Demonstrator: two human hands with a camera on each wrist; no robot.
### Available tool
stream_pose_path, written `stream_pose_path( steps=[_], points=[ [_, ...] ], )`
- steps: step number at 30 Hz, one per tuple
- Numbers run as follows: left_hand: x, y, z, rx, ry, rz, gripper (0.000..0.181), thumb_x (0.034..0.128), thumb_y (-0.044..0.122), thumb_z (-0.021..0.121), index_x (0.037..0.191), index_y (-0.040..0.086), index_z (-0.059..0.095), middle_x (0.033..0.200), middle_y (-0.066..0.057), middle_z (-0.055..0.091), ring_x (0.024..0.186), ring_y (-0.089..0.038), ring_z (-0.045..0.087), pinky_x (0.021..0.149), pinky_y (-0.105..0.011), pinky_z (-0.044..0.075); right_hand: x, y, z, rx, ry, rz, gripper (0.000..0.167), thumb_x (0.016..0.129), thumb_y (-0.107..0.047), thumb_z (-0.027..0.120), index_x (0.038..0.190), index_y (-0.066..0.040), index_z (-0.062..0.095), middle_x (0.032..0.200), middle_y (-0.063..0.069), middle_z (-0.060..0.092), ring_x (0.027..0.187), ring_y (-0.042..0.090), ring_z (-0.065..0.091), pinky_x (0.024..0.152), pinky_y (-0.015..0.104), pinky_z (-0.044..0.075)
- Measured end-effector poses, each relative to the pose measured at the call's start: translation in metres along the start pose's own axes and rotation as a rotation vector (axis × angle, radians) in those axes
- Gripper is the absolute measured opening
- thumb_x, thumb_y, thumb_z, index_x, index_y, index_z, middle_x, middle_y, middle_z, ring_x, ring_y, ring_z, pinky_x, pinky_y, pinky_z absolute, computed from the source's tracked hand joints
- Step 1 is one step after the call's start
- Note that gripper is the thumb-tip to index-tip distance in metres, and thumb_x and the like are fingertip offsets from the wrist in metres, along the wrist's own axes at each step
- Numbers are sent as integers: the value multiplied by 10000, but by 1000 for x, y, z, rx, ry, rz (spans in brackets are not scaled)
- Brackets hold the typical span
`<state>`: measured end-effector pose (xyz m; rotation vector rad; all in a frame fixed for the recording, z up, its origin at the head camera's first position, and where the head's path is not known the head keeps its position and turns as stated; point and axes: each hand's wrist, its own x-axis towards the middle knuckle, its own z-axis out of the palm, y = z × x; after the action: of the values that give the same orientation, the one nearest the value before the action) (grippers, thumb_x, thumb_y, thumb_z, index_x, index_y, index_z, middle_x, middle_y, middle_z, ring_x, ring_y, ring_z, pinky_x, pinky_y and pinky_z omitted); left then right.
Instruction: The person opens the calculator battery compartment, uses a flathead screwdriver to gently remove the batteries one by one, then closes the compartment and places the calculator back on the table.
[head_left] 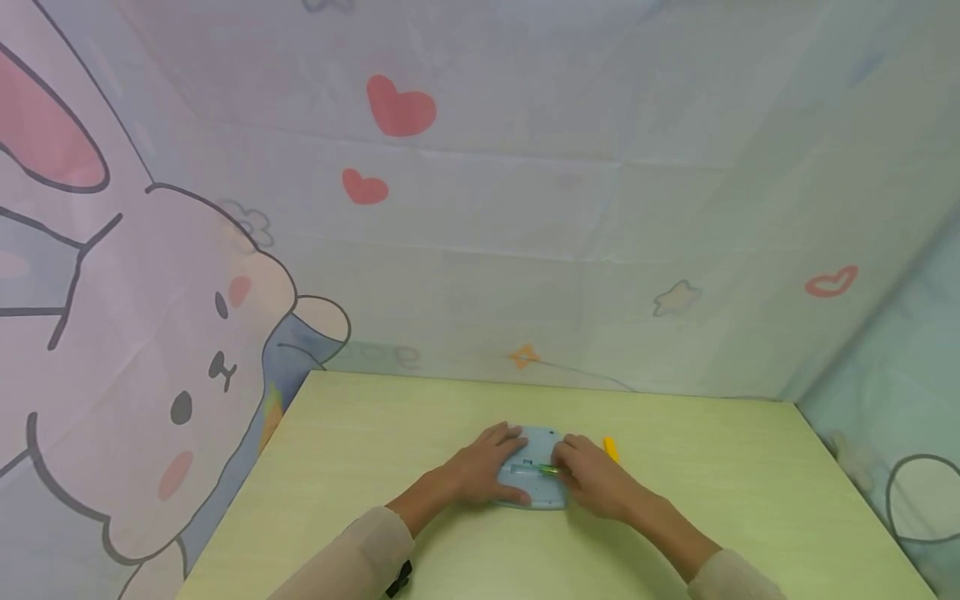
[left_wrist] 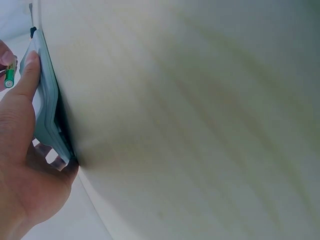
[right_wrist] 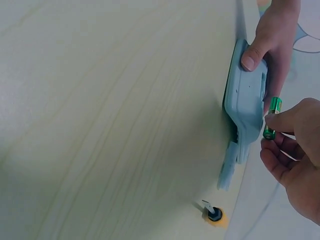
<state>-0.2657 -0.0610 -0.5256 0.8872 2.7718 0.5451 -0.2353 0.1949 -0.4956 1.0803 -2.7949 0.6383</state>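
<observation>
A light blue plastic device [head_left: 542, 493] lies on the table with a battery slot facing up. My left hand [head_left: 478, 471] grips its left side, the thumb [right_wrist: 250, 61] along one edge and the fingers at the other. Over the slot, my right hand [head_left: 596, 482] pinches a green battery [right_wrist: 273, 116] between thumb and fingers. In the head view the battery is close above the slot; whether it touches cannot be told. Part of the slot is hidden by the right hand.
A screwdriver [right_wrist: 216, 217] with a yellow handle lies right of the device on the pale wooden table [head_left: 375, 417]. Beside the device's end, a narrow light blue piece [right_wrist: 228, 167] shows in the right wrist view. A printed cloth backdrop [head_left: 525, 208] rises behind the table.
</observation>
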Motion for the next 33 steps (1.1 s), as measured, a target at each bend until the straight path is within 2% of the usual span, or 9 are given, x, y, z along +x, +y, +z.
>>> stream_pose_path(
  steps=[6, 17, 33],
  points=[
    [1, -2, 1, 1, -4, 2, 1009, 861, 730, 742, 1651, 205, 396, 1736, 6, 275, 1619, -261, 183, 1167, -508, 420, -5, 3, -6, 2, 8, -4, 162, 941, 49, 725, 1021, -76, 660, 986, -33, 592, 933, 144, 551, 819, 337, 535],
    [0, -1, 1, 4, 5, 0, 1008, 856, 719, 758, 1649, 210, 401, 1736, 8, 276, 1618, -260, 186, 1193, -496, 389, -8, 11, -22, 19, 23, 53, 166, 958, 68, 702, 1035, -67, 645, 977, -18, 598, 912, 141, 545, 790, 336, 535],
    [2, -1, 2, 11, 0, -12, 1004, 850, 720, 763, 1646, 221, 408, 1733, 21, 283, 1618, -248, 189, 1176, -513, 407, -15, 26, -20, 15, 20, 62, 152, 972, 50, 696, 1014, -83, 636, 951, -46, 574, 882, 125, 517, 761, 330, 510]
  ],
)
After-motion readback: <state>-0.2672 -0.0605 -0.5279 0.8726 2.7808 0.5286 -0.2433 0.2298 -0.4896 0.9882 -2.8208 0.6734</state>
